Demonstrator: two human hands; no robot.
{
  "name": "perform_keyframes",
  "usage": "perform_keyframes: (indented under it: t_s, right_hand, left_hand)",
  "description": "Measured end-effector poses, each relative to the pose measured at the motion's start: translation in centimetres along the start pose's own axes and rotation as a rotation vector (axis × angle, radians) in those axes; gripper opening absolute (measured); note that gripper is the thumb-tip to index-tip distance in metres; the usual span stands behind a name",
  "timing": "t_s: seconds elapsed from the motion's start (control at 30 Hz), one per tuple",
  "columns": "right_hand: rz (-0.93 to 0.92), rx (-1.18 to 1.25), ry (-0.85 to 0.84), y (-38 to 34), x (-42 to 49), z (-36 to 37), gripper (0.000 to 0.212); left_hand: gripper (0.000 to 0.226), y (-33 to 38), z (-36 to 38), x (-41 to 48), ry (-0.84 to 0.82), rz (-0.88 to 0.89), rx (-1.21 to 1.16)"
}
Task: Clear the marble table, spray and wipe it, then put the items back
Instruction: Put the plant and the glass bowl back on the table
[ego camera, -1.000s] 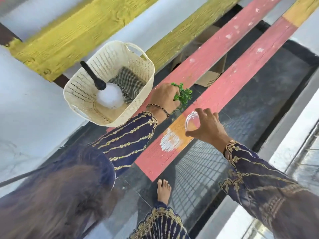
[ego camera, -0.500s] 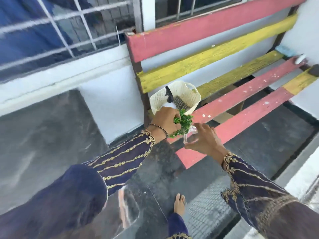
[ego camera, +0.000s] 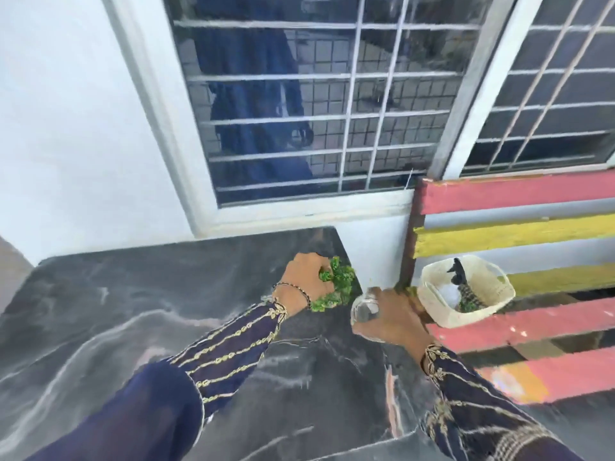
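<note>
1. Marble table (ego camera: 133, 327) gets its things back: the left hand (ego camera: 304, 281) grips a green sprig (ego camera: 344, 282), fingers curled round it, low over the table's far right corner. Whether the sprig touches the stone cannot be told.
2. The right hand (ego camera: 396, 319) is wrapped round a clear glass (ego camera: 364, 309), held at the table's right edge, just beside the sprig.
3. Elsewhere the table shows dark stone with pale veins.
4. Off the table's right side a white basket (ego camera: 442, 311) sits on a painted bench (ego camera: 532, 324). A sprayer (ego camera: 457, 271) and a checked cloth (ego camera: 467, 296) lie inside it.
5. A second ago both hands were right of the table, at the bench's red slat beside the basket, with the glass low over that slat. Half a second ago sprig and glass were lifted clear of it. Now both are over the table, and the view has swung from the bench to the table and the window (ego camera: 299, 111) behind it.
6. With sprayer and cloth stowed, the wiping looks done and the return of items is under way. Neither the sprig nor the glass has been released yet.
</note>
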State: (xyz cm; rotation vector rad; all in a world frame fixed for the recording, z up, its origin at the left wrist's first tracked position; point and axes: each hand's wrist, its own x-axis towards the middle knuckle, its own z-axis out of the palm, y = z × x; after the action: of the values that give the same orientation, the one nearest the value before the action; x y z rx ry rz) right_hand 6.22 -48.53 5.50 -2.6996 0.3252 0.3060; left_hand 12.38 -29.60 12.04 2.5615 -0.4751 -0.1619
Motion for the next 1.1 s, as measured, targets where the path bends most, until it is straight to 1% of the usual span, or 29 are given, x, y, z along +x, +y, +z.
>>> perform_keyframes:
  t_s: [0.1,0.13,0.33,0.57,0.83,1.1]
  right_hand:
    - [-0.052,-0.022,-0.086,-4.5,1.8,0.8,0.089]
    - [-0.07,-0.026,-0.091,-6.0,2.9,1.3,0.092]
    - [-0.142,-0.059,-0.127,-12.3,9.9,3.6,0.092]
    - [-0.138,-0.072,-0.128,-16.8,18.7,5.7,0.098]
    - [-0.124,-0.111,-0.159,-19.4,24.4,7.9,0.094]
    - [-0.087,-0.153,-0.201,-20.4,26.0,9.3,0.093]
  left_hand:
    - [0.025,-4.6,-2.7,-0.4,0.042,-0.093,0.007]
    - [0.024,-6.5,-3.5,-0.3,0.058,-0.124,0.006]
    - [0.022,-15.8,-7.0,1.2,0.137,-0.275,-0.006]
    - [0.021,-25.2,-8.6,4.2,0.192,-0.41,-0.032]
    - [0.025,-31.1,-8.3,6.3,0.217,-0.5,-0.073]
    - [0.024,-34.2,-9.4,6.6,0.26,-0.542,-0.151]
